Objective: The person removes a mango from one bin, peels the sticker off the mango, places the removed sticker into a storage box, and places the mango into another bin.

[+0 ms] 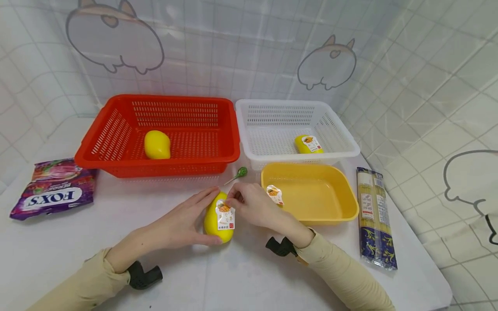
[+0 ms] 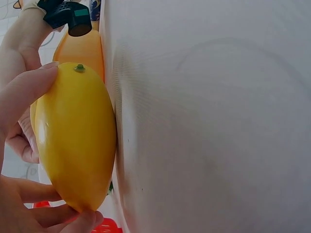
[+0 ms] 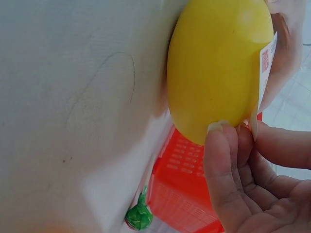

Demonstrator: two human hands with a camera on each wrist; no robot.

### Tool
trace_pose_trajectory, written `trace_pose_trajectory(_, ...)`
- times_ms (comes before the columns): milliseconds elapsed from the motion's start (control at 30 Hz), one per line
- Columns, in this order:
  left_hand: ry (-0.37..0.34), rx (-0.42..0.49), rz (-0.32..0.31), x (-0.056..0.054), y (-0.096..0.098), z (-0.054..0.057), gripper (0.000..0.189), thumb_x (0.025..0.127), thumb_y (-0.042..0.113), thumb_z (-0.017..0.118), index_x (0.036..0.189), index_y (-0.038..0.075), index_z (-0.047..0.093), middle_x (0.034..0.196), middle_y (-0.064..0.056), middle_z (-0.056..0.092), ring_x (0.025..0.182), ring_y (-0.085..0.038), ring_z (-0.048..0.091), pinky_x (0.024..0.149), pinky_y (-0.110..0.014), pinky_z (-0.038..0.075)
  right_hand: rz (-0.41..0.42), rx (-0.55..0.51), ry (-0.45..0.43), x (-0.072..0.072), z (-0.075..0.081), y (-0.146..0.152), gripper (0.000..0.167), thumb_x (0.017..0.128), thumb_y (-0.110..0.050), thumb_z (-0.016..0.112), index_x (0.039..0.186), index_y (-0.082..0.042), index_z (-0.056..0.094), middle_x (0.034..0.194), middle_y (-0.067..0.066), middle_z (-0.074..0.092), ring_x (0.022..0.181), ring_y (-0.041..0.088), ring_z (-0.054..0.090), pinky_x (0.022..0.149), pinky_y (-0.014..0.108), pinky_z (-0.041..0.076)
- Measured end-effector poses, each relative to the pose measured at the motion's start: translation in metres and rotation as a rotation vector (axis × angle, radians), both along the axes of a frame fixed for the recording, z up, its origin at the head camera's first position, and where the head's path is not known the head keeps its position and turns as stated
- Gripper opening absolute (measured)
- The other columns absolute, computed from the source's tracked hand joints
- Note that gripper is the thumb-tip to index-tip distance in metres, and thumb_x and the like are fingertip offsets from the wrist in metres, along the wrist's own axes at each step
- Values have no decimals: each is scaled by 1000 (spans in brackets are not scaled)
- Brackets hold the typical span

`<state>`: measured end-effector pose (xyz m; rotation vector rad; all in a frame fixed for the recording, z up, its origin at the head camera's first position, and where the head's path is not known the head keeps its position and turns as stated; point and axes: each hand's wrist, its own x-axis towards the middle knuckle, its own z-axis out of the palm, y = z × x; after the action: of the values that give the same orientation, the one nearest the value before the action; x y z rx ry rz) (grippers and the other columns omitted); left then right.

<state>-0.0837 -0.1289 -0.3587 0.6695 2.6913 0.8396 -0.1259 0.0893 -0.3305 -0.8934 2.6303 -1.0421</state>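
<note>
A yellow toy mango (image 1: pixel 209 220) lies on the white table, bearing a white fruit sticker (image 1: pixel 225 221) on top. My left hand (image 1: pixel 180 222) holds the mango from the left, thumb at its near end and fingers at the far end. In the left wrist view, the mango (image 2: pixel 77 136) has a small green stem tip beside the thumb. My right hand (image 1: pixel 256 205) pinches the sticker's upper edge between thumb and fingers. In the right wrist view, this sticker (image 3: pixel 265 73) stands partly away from the mango (image 3: pixel 218 58), and my fingertips are right at the mango's surface.
Behind stand a red basket (image 1: pixel 175 165) holding a plain mango (image 1: pixel 157 145) and a white basket (image 1: pixel 299 157) with a stickered mango (image 1: pixel 303 144). A yellow tub (image 1: pixel 315 198), a green-wrapped lollipop (image 1: pixel 242 172), a purple candy bag (image 1: pixel 56 188) and noodle packs (image 1: pixel 375 218) lie around.
</note>
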Motion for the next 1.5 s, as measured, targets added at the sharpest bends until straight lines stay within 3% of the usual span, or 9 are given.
trace_pose_trajectory(533, -1, -5, 4, -1, 1, -1, 119, 72, 69, 77, 159, 7, 24, 165, -12, 22, 148, -36, 28, 114, -60, 34, -7, 10, 31, 1, 3, 2, 6, 94, -13, 71, 90, -10, 67, 77, -4, 64, 69, 8, 54, 61, 17, 47)
trace_pose_trajectory(833, -15, 10, 15, -3, -2, 0, 118, 72, 69, 77, 157, 5, 27, 163, -14, 26, 148, -37, 29, 114, -60, 33, 16, -58, 30, 3, 14, 5, 5, 93, -9, 71, 90, -8, 67, 82, -1, 65, 76, 11, 59, 71, 19, 53)
trace_pose_trajectory(1167, -4, 9, 5, -3, -2, -1, 119, 72, 70, 76, 157, 3, 27, 163, -15, 26, 148, -37, 29, 115, -60, 33, -10, -37, 64, 2, 17, 5, 7, 90, -13, 75, 86, -12, 70, 78, -6, 66, 74, 8, 58, 70, 21, 53)
trace_pose_trajectory(1500, -27, 10, 10, -4, -2, 0, 118, 73, 69, 76, 158, 4, 26, 164, -15, 25, 148, -38, 29, 114, -61, 33, 18, -96, 90, 6, 21, 6, 5, 89, -9, 75, 85, -10, 71, 80, -5, 67, 75, 8, 59, 71, 20, 54)
